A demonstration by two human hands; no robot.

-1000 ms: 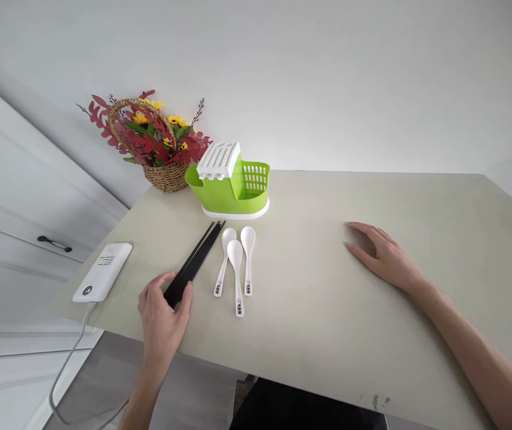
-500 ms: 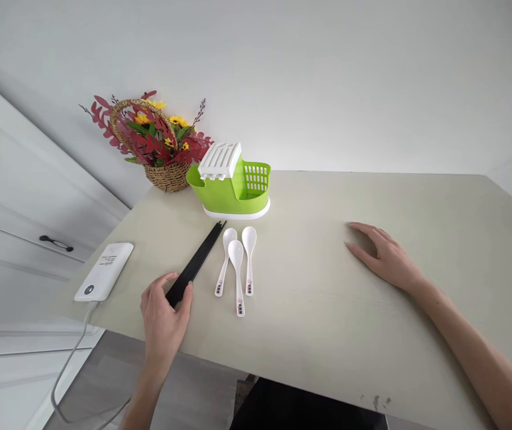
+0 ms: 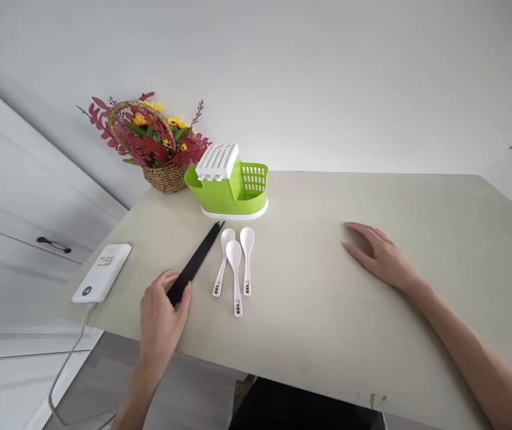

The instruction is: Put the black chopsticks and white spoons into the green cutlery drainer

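Note:
Black chopsticks (image 3: pixel 196 261) lie in a bundle on the table, slanting away from me. My left hand (image 3: pixel 161 310) grips their near end, thumb on the right side and fingers on the left; the tips of some fingers are hidden. Just right of the bundle lie three white spoons (image 3: pixel 235 254), bowls pointing away, with printed marks on their handles. Behind them stands a green cutlery holder (image 3: pixel 229 203) with a white slotted top and white base. My right hand (image 3: pixel 379 254) rests on the tabletop farther right, fingers stretched out, holding nothing.
A wicker basket (image 3: pixel 166 178) of red leaves and yellow flowers stands at the back left. A white power bank (image 3: pixel 103 272) with a grey cable (image 3: pixel 73 349) lies at the table's left edge. White cabinets (image 3: pixel 14 257) border the left side; a wall (image 3: pixel 327 89) rises behind.
The whole view has shifted slightly, so things appear a little farther left. Both hands, the chopsticks and the spoons keep practically the same places on the table.

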